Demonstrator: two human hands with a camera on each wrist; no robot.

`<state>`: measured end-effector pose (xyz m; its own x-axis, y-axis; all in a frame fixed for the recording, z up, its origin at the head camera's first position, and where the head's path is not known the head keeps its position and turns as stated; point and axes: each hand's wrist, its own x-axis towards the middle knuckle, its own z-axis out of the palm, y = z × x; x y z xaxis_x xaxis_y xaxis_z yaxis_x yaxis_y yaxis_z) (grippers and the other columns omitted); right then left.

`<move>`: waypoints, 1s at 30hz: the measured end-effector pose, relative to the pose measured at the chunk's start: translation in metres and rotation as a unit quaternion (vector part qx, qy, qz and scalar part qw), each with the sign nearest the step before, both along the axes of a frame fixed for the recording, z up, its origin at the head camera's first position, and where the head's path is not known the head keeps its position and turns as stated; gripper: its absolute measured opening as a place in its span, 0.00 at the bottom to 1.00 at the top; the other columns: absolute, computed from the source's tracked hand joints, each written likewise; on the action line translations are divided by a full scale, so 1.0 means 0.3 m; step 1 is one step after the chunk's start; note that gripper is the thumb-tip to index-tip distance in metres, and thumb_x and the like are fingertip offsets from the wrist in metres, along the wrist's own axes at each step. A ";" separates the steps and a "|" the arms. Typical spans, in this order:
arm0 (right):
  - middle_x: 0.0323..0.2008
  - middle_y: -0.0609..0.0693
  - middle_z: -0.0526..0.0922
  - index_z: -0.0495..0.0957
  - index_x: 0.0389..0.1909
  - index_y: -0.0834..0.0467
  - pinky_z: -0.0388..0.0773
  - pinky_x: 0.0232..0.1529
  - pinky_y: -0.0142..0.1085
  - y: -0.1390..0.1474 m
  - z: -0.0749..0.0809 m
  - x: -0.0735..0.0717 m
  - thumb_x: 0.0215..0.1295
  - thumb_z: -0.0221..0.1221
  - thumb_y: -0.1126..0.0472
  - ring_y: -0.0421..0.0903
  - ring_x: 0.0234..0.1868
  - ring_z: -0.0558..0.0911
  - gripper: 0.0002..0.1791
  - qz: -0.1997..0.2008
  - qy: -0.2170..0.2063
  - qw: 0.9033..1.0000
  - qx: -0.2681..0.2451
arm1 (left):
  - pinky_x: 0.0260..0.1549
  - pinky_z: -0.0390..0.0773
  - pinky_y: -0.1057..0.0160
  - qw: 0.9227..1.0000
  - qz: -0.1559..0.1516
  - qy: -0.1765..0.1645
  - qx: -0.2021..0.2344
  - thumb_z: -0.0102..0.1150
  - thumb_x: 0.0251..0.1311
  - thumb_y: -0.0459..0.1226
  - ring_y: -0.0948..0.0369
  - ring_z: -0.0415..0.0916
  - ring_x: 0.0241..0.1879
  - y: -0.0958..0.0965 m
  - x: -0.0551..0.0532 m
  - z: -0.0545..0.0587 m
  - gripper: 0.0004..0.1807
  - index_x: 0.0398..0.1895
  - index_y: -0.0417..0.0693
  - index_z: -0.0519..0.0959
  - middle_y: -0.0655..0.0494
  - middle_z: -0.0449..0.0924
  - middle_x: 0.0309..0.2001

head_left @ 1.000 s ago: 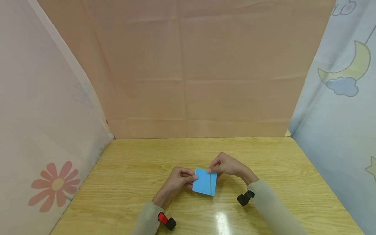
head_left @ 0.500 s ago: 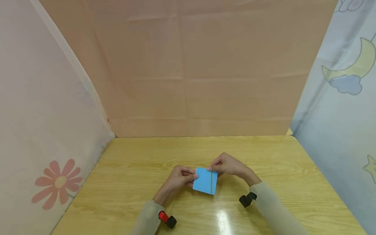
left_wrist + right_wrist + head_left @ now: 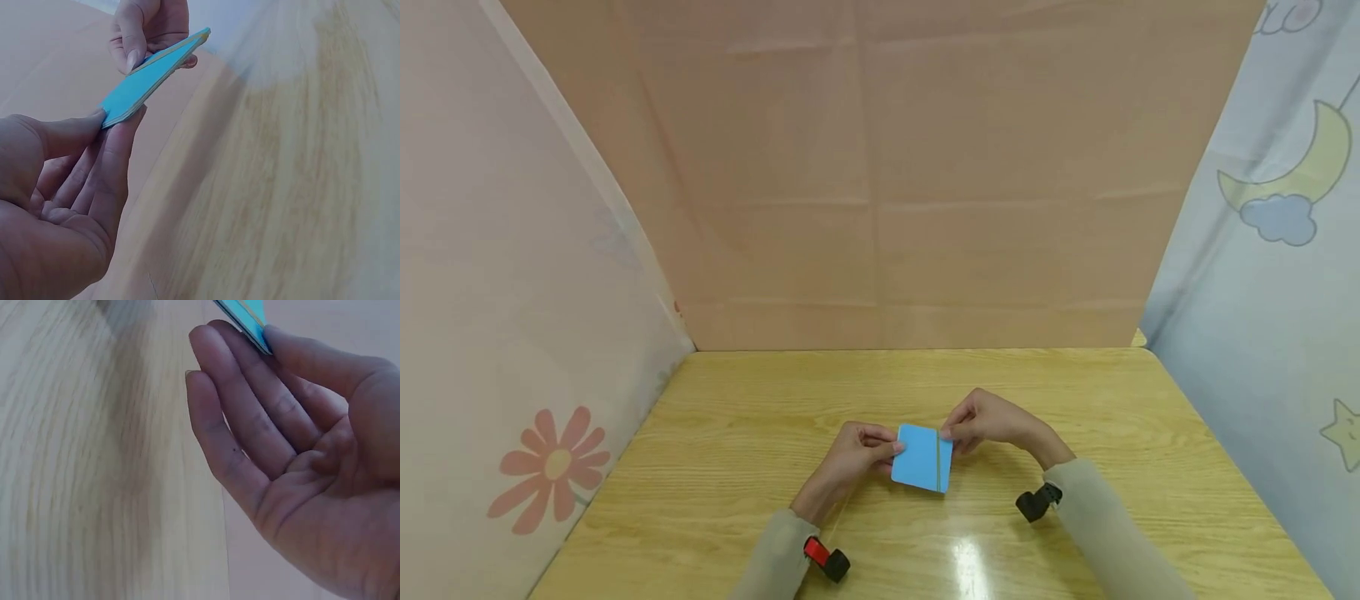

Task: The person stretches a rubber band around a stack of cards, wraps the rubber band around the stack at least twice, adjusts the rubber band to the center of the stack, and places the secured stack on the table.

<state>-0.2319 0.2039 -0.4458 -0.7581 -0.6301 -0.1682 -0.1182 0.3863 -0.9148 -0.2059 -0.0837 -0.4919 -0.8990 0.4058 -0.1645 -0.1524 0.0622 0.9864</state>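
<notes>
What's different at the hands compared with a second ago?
The right hand has slid a little to the right along the blue card stack: its thumb, then at the band's left side, is now right of the band, near the stack's corner. No hold was visibly gained or lost. The left hand still pinches the stack's left edge.

No text, label or number can be read.

Glare (image 3: 968,567) whitens a patch of tabletop (image 3: 895,542), and both wrist views look hazy.
</notes>
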 end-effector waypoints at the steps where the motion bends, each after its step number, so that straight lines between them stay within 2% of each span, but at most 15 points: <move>1: 0.38 0.58 0.93 0.91 0.44 0.61 0.91 0.42 0.54 -0.001 -0.003 0.000 0.74 0.65 0.60 0.65 0.37 0.91 0.09 0.000 -0.001 1.000 0.000 | 0.31 0.88 0.64 1.000 0.000 0.001 0.000 0.70 0.67 0.35 0.64 0.85 0.29 0.002 0.000 0.000 0.12 0.46 0.32 0.87 0.58 0.89 0.30; 8: 0.37 0.58 0.92 0.90 0.42 0.63 0.91 0.40 0.52 -0.008 -0.027 0.008 0.74 0.63 0.63 0.61 0.34 0.91 0.09 -0.008 -0.001 1.000 -0.017 | 0.30 0.88 0.66 1.000 -0.004 -0.005 0.010 0.71 0.67 0.34 0.65 0.84 0.27 0.017 0.002 -0.007 0.12 0.46 0.31 0.87 0.59 0.89 0.29; 14: 0.39 0.59 0.92 0.91 0.43 0.65 0.91 0.40 0.53 -0.022 -0.022 0.019 0.73 0.64 0.62 0.59 0.33 0.91 0.10 -0.002 0.010 1.000 -0.024 | 0.27 0.86 0.67 1.000 0.000 -0.006 0.006 0.71 0.66 0.32 0.65 0.81 0.25 0.007 0.005 -0.006 0.10 0.44 0.31 0.87 0.61 0.86 0.27; 17: 0.39 0.61 0.92 0.91 0.43 0.66 0.91 0.39 0.53 -0.029 -0.017 0.021 0.73 0.64 0.63 0.61 0.33 0.91 0.10 -0.005 0.019 1.000 -0.024 | 0.28 0.86 0.67 1.000 -0.008 -0.004 0.016 0.70 0.66 0.32 0.66 0.81 0.26 0.000 0.003 0.002 0.11 0.44 0.30 0.86 0.61 0.87 0.28; 24: 0.41 0.61 0.92 0.91 0.44 0.65 0.91 0.43 0.54 -0.047 -0.024 0.034 0.74 0.63 0.62 0.66 0.36 0.91 0.11 -0.017 -0.002 0.999 -0.036 | 0.29 0.87 0.66 1.000 -0.018 -0.004 0.011 0.70 0.66 0.32 0.65 0.82 0.26 -0.022 0.004 0.011 0.11 0.44 0.30 0.87 0.61 0.87 0.27; 27: 0.40 0.61 0.92 0.91 0.43 0.66 0.91 0.41 0.52 -0.056 -0.027 0.038 0.74 0.64 0.62 0.61 0.34 0.91 0.11 -0.021 0.005 0.999 -0.037 | 0.28 0.87 0.66 1.000 -0.016 0.002 0.004 0.70 0.66 0.31 0.65 0.82 0.25 -0.024 0.006 0.008 0.10 0.43 0.29 0.87 0.61 0.87 0.26; 30: 0.39 0.60 0.92 0.91 0.43 0.65 0.90 0.38 0.43 -0.071 -0.031 0.040 0.74 0.64 0.61 0.49 0.31 0.90 0.12 -0.016 0.023 0.999 -0.032 | 0.27 0.87 0.67 1.000 -0.028 0.010 0.002 0.69 0.66 0.31 0.65 0.83 0.25 -0.016 0.012 0.004 0.10 0.43 0.28 0.86 0.61 0.87 0.26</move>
